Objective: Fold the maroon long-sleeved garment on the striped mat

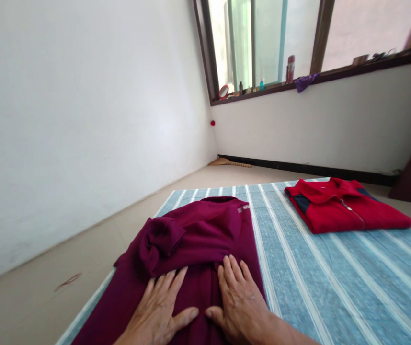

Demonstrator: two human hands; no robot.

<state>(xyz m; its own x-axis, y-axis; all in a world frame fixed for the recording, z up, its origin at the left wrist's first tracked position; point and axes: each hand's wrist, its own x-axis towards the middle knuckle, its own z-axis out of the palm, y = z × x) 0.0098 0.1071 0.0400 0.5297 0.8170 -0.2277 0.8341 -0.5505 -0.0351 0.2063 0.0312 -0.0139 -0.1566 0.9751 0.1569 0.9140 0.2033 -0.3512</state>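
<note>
A purple garment (pixel 205 227) lies lengthwise on a blue-and-white striped sheet (pixel 291 270), left of centre, its collar end far and its body running towards the near edge. Both hands rest flat on its near part: the left hand (pixel 162 304) with fingers stretched out just below a bunched sleeve (pixel 158 242), the right hand (pixel 240 299) just beside it, near the garment's right edge. Each is spread open, thumbs pointing inward, pressing on cloth and gripping nothing. To the far right, a red garment (pixel 356 211) with a zip lies in a neat, compact fold, apparently finished. The purple one looks only partly folded: its right edge is straight, but the sleeve is rumpled and the body long. Its near end runs out of view, so any fold there cannot be judged.
</note>
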